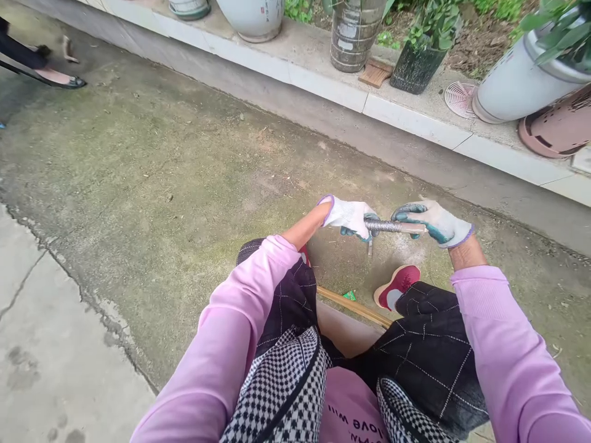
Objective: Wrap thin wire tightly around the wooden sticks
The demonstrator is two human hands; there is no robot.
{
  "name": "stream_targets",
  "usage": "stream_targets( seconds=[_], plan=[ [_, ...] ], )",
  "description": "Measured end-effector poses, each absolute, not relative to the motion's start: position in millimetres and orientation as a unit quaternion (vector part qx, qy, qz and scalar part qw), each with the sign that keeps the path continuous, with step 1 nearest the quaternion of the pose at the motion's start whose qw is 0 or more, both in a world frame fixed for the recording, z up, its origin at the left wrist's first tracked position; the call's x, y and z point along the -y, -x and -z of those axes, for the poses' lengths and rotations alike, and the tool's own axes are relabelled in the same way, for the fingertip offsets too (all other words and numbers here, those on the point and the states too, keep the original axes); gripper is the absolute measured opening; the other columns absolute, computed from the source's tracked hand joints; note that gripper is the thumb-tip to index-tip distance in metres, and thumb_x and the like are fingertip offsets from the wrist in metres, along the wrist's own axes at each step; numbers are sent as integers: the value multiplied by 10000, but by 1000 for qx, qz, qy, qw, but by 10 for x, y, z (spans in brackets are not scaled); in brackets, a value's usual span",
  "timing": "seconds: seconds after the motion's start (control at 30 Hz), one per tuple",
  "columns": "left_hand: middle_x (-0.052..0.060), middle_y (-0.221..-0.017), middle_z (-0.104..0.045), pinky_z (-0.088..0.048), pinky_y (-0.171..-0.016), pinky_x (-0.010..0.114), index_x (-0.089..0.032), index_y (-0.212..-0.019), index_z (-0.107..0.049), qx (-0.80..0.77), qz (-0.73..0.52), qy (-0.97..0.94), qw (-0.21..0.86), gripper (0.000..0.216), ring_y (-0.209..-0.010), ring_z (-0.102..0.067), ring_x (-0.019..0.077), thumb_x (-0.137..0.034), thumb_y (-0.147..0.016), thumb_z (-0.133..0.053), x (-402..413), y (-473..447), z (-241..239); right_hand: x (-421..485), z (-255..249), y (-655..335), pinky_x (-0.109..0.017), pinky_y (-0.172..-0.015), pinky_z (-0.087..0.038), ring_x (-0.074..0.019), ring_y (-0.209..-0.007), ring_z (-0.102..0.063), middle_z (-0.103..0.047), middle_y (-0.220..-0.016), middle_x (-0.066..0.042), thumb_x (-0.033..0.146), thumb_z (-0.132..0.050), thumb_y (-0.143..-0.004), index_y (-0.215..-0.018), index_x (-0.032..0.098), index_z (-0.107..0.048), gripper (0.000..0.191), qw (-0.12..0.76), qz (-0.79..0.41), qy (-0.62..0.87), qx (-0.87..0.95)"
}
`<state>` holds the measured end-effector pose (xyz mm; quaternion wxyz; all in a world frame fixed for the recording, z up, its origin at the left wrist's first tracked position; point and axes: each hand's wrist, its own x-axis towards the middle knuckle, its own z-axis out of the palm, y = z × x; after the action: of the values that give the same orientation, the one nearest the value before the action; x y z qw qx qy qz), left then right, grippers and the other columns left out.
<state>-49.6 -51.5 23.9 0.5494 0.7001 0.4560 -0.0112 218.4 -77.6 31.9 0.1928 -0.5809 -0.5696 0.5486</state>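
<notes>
Currently, the work item, a wire-wrapped rod (384, 226), is held above the concrete ground (184, 184), in front of the person's knees. The gloved left hand (354, 219) is clamped on its wrapped end. The gloved right hand (431, 223) is at the bare end, fingers curled beside it; whether they grip firmly cannot be told.

Containers stand along the tiled ledge (323, 86). A black pot (414, 69) holds a leafy green plant (431, 31). To its left, a ribbed container (353, 37) has its top cut off by the frame. Contents of the white pot (252, 15) further left are out of view. At right, a tall white pot (512, 83) bears broad leaves (561, 37); beside it, a pink pot (561, 123) sits in a saucer (538, 146), contents hidden.
</notes>
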Motion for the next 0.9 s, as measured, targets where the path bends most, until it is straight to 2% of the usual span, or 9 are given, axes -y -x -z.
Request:
stream_targets(
  seconds=[0.13,0.23,0.33,0.47,0.53,0.63,0.73,0.8,0.9],
  plan=[
    [-5,-682,-648,-472,-631,325,-200,-1078,-876,-360,23,-666,653,354,-587,-518,141,-180,-739,-774,449,518,-264,712,-272,-2135,-312,-424,-505,-182,-530,-593,-740,-718,-82,579,-976,-595,-777,191,-792,467,276,-580,587,493],
    [11,-742,-681,-470,-663,332,-172,-1143,-845,-371,-22,-650,663,357,-622,-516,133,-180,-795,-765,414,533,-360,688,-226,-2072,-296,-434,-514,-159,-500,-573,-693,-641,-61,524,-988,-612,-747,184,-758,432,312,-569,589,481],
    [20,-785,-692,-475,-666,314,-167,-1209,-808,-415,-74,-633,649,367,-634,-522,123,-188,-848,-742,384,532,-430,699,-200,-1979,-285,-450,-529,-142,-492,-573,-703,-656,-57,513,-964,-683,-742,191,-733,401,320,-563,590,482],
    [-16,-775,-649,-517,-654,292,-202,-1210,-774,-484,-94,-645,584,353,-633,-553,135,-226,-859,-745,298,529,-337,747,-180,-1843,-271,-473,-527,-129,-492,-570,-708,-673,-45,486,-877,-813,-788,195,-741,323,315,-541,601,497],
    [-1,-827,-693,-543,-692,290,-199,-1222,-774,-512,-84,-679,519,339,-694,-608,153,-253,-889,-742,244,538,-244,798,-178,-1774,-267,-475,-511,-127,-488,-562,-697,-663,-35,460,-832,-862,-814,191,-761,282,280,-523,615,520],
    [83,-1030,-804,-571,-863,327,-170,-1304,-787,-541,-35,-753,372,370,-908,-718,221,-243,-950,-709,210,561,-133,922,-203,-1682,-262,-508,-503,-131,-518,-576,-713,-682,-27,419,-792,-878,-887,186,-816,234,201,-500,617,574],
    [170,-1210,-832,-557,-1008,415,-180,-1391,-795,-534,35,-806,254,444,-1110,-769,322,-168,-977,-637,283,572,-85,1044,-259,-1670,-263,-540,-505,-144,-580,-603,-740,-732,-25,455,-807,-840,-943,186,-849,291,169,-497,596,607],
    [196,-1216,-838,-547,-1037,453,-186,-1330,-834,-508,86,-823,238,445,-1154,-776,362,-125,-933,-645,373,558,-88,1061,-288,-1748,-258,-517,-471,-143,-586,-583,-725,-721,-18,503,-839,-806,-944,186,-852,346,183,-494,602,600],
    [136,-1081,-856,-542,-1001,424,-225,-1094,-883,-462,138,-823,299,376,-1071,-774,340,-90,-765,-762,492,512,-150,947,-265,-1966,-254,-456,-371,-129,-555,-503,-662,-657,-8,508,-894,-751,-881,186,-834,352,241,-461,654,549]
  ],
)
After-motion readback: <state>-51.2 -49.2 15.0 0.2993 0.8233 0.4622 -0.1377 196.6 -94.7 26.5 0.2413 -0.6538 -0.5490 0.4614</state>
